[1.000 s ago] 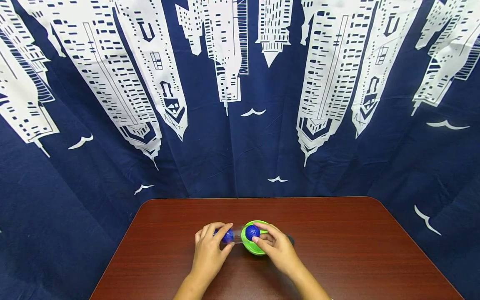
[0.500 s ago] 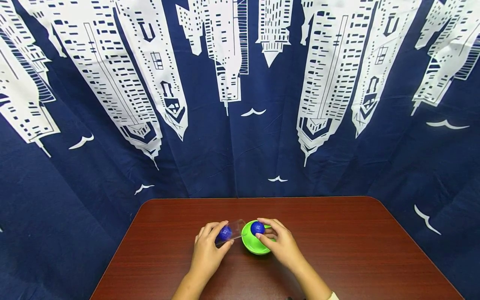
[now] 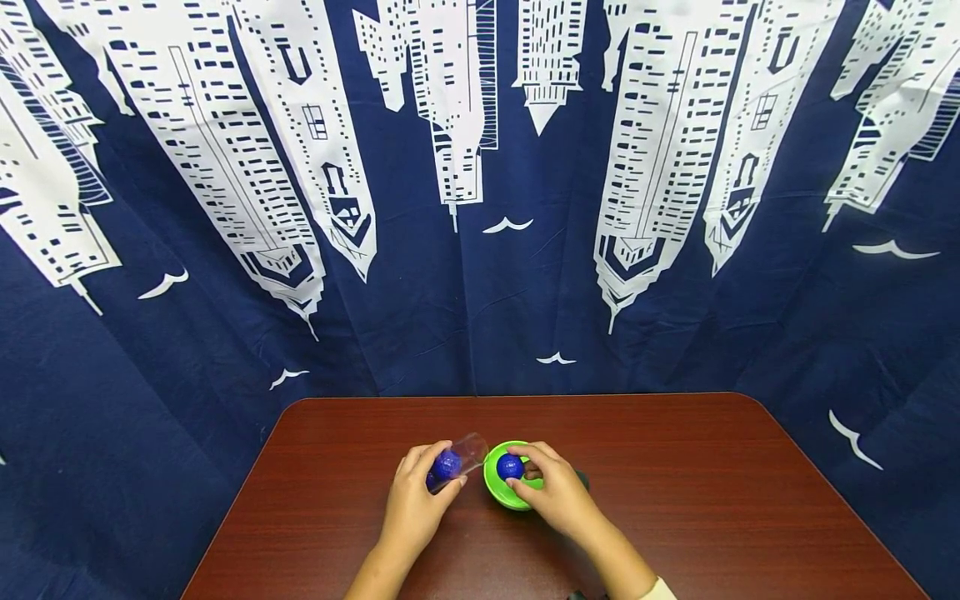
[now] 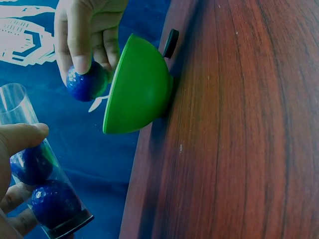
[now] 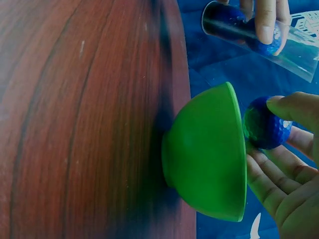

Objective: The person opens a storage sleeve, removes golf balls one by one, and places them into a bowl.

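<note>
My left hand (image 3: 414,493) grips a clear plastic tube (image 3: 471,450), its open mouth angled up and away. Two dimpled blue golf balls sit inside; the lower one (image 4: 56,203) is at the black-rimmed bottom and the other (image 4: 31,164) is stacked on it. A third blue golf ball (image 3: 510,467) is pinched between the thumb and fingertips of my right hand (image 3: 561,493), just above the mouth of a green bowl (image 4: 139,89). The bowl stands upright on the table, and its inside is partly hidden by the right hand and ball.
A black disc-shaped lid (image 4: 171,44) is beside the bowl, mostly covered by the right hand in the head view. The brown wood-grain table (image 3: 720,492) ends at a navy curtain (image 3: 420,333) printed with white buildings and birds.
The tube has swung from nearly level, its mouth over the bowl's rim beside the ball, to tilted up and left of the bowl. The right hand moved slightly right, then lower over the bowl.
</note>
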The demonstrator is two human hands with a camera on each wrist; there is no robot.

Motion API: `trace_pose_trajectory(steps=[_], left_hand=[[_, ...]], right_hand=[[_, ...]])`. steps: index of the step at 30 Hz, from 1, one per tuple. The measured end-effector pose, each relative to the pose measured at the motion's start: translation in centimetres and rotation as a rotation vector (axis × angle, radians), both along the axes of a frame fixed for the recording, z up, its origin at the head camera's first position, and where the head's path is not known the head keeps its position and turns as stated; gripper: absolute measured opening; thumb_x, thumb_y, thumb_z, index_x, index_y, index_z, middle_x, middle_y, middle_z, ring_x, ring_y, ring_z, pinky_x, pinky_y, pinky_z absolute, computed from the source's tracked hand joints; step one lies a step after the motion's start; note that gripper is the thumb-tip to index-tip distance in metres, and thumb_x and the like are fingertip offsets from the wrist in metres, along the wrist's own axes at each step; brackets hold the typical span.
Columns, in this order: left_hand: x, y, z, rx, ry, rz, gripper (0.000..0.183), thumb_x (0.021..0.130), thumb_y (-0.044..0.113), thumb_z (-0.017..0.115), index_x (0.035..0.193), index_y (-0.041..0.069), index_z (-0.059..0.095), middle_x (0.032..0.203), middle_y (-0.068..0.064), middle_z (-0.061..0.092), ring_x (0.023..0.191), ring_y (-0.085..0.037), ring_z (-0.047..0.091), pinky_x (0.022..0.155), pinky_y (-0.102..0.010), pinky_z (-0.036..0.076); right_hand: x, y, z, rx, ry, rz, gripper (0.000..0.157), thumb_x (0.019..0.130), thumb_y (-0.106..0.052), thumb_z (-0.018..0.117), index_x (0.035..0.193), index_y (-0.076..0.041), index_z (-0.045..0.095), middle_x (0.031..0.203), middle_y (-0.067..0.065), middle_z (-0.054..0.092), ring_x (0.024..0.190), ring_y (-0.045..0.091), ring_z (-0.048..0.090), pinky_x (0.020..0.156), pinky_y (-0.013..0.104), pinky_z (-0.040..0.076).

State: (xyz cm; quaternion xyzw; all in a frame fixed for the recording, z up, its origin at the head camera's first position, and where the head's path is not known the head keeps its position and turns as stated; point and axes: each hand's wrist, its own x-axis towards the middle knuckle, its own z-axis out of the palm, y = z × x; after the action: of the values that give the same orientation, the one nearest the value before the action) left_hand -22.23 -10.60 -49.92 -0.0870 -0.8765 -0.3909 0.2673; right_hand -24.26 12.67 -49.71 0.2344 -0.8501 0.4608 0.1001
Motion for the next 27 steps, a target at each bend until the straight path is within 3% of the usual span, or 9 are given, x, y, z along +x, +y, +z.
trace_pose_trajectory(steps=[6,14,21,27], left_hand=[[0.0,0.0,-0.3,0.025,-0.015,-0.003,0.054,0.076,0.021,0.090,0.126,0.017,0.069,0.116,0.001,0.067,0.107,-0.017,0.062,0.088,-0.041,0.054],[0.1,-0.1,-0.5,0.030,-0.032,-0.010,0.054,0.077,0.022,0.089,0.127,0.018,0.068,0.116,0.001,0.066,0.107,-0.016,0.061,0.089,-0.041,0.054],[0.0,0.0,-0.4,0.040,-0.027,-0.017,0.054,0.077,0.022,0.089,0.127,0.018,0.068,0.117,0.001,0.066,0.108,-0.016,0.061,0.090,-0.041,0.054],[0.0,0.0,-0.4,0.043,-0.026,-0.022,0.054,0.076,0.022,0.090,0.126,0.018,0.068,0.116,0.002,0.066,0.107,-0.015,0.061,0.089,-0.040,0.053]], right_hand=[[-0.2,-0.1,-0.4,0.168,0.068,-0.030,0.039,0.086,-0.012,0.080,0.123,-0.005,0.068,0.117,0.005,0.068,0.089,0.015,0.069,0.081,0.037,0.060],[-0.7,-0.3,-0.5,0.357,0.134,-0.054,0.038,0.084,-0.017,0.082,0.119,-0.008,0.070,0.115,0.004,0.071,0.093,0.014,0.069,0.081,0.031,0.058],[-1.2,-0.5,-0.3,0.452,0.149,-0.010,0.039,0.084,-0.018,0.082,0.119,-0.006,0.069,0.114,0.009,0.071,0.098,0.020,0.070,0.085,0.041,0.058],[-1.8,-0.6,-0.3,0.511,0.137,0.013,0.038,0.082,-0.016,0.084,0.116,-0.004,0.070,0.112,0.010,0.071,0.099,0.021,0.069,0.087,0.041,0.057]])
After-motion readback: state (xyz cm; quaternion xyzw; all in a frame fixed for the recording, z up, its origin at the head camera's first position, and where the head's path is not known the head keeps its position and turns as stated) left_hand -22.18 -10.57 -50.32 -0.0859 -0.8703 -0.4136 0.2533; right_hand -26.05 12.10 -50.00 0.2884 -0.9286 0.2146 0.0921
